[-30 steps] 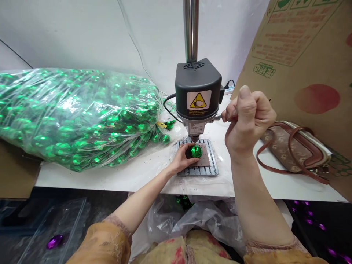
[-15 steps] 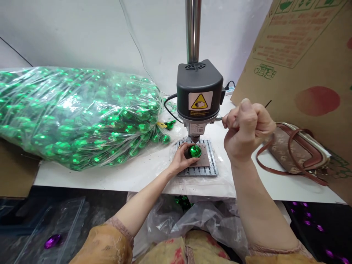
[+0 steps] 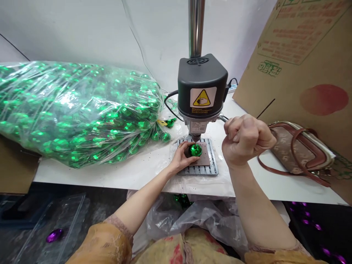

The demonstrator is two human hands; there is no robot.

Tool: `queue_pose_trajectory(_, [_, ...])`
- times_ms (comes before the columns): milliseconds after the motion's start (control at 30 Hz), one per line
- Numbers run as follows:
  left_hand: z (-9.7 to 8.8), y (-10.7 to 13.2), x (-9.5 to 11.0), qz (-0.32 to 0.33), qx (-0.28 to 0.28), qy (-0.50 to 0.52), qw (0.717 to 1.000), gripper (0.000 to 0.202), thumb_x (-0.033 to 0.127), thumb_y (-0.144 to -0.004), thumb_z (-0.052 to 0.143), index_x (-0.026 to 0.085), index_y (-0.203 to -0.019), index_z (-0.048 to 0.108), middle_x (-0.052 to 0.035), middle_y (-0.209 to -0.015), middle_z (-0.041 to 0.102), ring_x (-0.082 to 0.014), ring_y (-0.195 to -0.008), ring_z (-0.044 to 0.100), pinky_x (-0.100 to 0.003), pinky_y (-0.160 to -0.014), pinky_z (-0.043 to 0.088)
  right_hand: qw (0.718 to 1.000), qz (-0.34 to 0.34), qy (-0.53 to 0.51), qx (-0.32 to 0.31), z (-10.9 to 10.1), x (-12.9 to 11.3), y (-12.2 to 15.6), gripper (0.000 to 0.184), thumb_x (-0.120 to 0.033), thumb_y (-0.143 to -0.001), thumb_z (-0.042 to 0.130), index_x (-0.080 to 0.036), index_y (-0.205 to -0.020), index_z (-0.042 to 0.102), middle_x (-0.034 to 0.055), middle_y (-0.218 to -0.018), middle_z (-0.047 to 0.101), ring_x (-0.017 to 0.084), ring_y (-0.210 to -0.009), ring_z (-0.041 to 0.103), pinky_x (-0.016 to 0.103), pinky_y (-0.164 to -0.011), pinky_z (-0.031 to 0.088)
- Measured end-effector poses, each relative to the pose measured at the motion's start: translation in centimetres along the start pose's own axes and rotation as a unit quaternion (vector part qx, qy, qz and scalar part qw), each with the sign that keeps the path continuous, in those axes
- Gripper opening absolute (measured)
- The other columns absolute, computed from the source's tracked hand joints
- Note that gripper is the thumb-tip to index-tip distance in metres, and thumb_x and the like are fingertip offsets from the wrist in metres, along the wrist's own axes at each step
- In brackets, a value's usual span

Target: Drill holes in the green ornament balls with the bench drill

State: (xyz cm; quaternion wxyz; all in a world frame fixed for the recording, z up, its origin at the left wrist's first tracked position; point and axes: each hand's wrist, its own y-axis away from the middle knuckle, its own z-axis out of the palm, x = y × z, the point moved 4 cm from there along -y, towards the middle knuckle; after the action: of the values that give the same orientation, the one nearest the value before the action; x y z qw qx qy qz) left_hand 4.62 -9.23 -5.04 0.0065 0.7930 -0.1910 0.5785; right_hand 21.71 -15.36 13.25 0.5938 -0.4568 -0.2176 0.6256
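Note:
A shiny green faceted ball (image 3: 195, 150) rests on a brown board on the drill press base (image 3: 213, 169). My left hand (image 3: 181, 158) pinches it from the left between thumb and fingers. Directly above sits the black drill press (image 3: 202, 88), its chuck (image 3: 195, 137) very close to the ball's top; whether the bit is inside the ball I cannot tell. To the right, my right hand (image 3: 247, 139) is closed in a fist round the drill press's feed lever (image 3: 224, 118), whose grip is hidden by the fingers. A thin dark rod (image 3: 266, 108) sticks out behind that hand.
A big clear bag of green balls (image 3: 82, 113) lies on the left of the white table (image 3: 110, 176). On the right are a brown handbag (image 3: 299, 146) and a tall cardboard box (image 3: 308, 66). Plastic sheeting (image 3: 203, 216) hangs below the table's front edge.
My right hand has come down a little with the lever. My left hand keeps its hold on the green ball. The whole view has shifted slightly.

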Motion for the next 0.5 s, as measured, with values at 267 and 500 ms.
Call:
queue_pose_trajectory(267, [0.11, 0.06, -0.03, -0.002, 0.004, 0.014, 1.000, 0.068, 0.039, -0.064, 0.096, 0.021, -0.125, 0.071, -0.0135, -0.140, 0.061, -0.0369, -0.142, 0.051, -0.051, -0.122, 0.039, 0.999, -0.027, -0.019, -0.002, -0.20, -0.03, 0.67, 0.054, -0.015, -0.091, 0.059, -0.016, -0.054, 0.020, -0.0075, -0.046, 0.023, 0.000, -0.040, 0.024, 0.022, -0.043, 0.027])
queue_pose_trajectory(500, [0.03, 0.00, -0.03, 0.002, 0.004, 0.008, 1.000, 0.069, 0.042, -0.064, 0.096, 0.022, -0.125, 0.071, -0.0131, -0.137, 0.062, -0.0371, -0.141, 0.052, -0.052, -0.122, 0.039, 0.998, -0.047, -0.025, -0.017, -0.47, 0.07, 1.02, 0.052, -0.014, -0.092, 0.057, -0.017, -0.057, 0.020, -0.0074, -0.048, 0.020, 0.001, -0.041, 0.024, 0.022, -0.044, 0.029])
